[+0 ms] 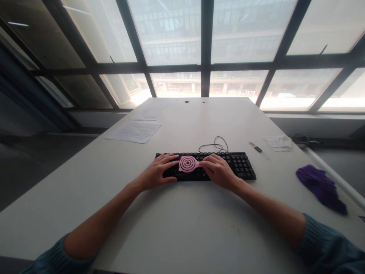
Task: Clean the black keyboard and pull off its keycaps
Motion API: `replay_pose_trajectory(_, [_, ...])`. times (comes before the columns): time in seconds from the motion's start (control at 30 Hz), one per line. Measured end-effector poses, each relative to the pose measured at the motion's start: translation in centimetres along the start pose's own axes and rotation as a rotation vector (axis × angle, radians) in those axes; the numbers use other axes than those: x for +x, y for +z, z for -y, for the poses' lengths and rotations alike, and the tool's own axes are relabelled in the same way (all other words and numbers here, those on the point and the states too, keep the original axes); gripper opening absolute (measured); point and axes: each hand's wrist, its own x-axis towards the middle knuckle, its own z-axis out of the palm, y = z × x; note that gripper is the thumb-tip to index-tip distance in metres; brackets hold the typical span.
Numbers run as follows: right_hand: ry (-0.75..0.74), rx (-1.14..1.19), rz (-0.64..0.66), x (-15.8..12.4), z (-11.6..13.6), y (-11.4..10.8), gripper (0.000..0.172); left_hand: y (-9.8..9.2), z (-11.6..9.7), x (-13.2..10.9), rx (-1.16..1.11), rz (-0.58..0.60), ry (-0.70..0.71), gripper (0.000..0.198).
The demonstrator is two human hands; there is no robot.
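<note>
A black keyboard [242, 166] lies across the white table in front of me. My right hand [218, 170] is closed around the handle of a pink hairbrush [188, 164]. The brush has a round head with spiral openings, and it is over the middle of the keys; whether its bristles touch them is hidden. On the keyboard's left end rests my left hand [159, 171], fingers spread and thumb apart, close beside the brush head. The keyboard's thin black cable [219, 145] loops on the table behind it.
Sheets of paper [134, 131] lie at the table's left. To the right are a small black-handled tool [258, 149], a white cloth or tissue [278, 143] and a crumpled purple cloth [321, 186]. Large windows [242, 30] stand beyond the white table [185, 228].
</note>
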Motion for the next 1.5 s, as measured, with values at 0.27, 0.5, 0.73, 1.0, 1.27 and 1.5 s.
replay_pose_trajectory(0.27, [0.162, -0.073, -0.083, -0.05, -0.43, 0.16, 0.023, 0.24, 0.14, -0.1, 0.013, 0.008, -0.002, 0.065])
replay_pose_trajectory(0.5, [0.106, -0.02, -0.039, 0.07, -0.41, 0.18, 0.023, 0.21, 0.17, -0.05, 0.014, 0.012, 0.003, 0.066])
replay_pose_trajectory(0.73, [0.188, -0.082, -0.078, -0.07, -0.42, 0.26, 0.023, 0.19, 0.17, -0.09, 0.022, 0.012, -0.002, 0.065])
replay_pose_trajectory(1.0, [0.12, -0.02, -0.054, -0.04, -0.54, 0.32, 0.023, 0.15, 0.05, -0.06, 0.011, 0.014, -0.008, 0.066])
replay_pose_trajectory(1.27, [0.19, -0.084, -0.107, -0.08, -0.5, 0.27, 0.023, 0.12, 0.17, -0.06, -0.005, -0.004, -0.002, 0.065])
replay_pose_trajectory(1.5, [0.129, -0.04, -0.046, 0.07, -0.35, 0.15, 0.025, 0.15, 0.19, -0.05, 0.018, 0.015, -0.002, 0.065])
